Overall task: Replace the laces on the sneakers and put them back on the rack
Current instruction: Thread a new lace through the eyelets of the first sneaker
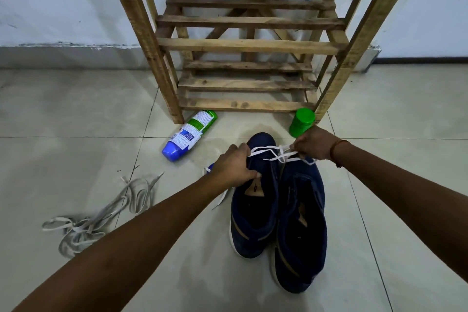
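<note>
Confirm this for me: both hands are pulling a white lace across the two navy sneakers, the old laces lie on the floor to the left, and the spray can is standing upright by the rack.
One detail is off. The spray can is not upright: the head view shows it lying on its side on the tiled floor by the wooden rack. The rest holds: the left hand and right hand pull the white lace across the navy sneakers, old laces left.

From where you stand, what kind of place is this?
Probably a home entryway or a plain room corner used for shoe storage. A rough wooden rack stands against a white wall on a tiled floor, with blue sneakers in front of it and old laces lying loose.
</note>
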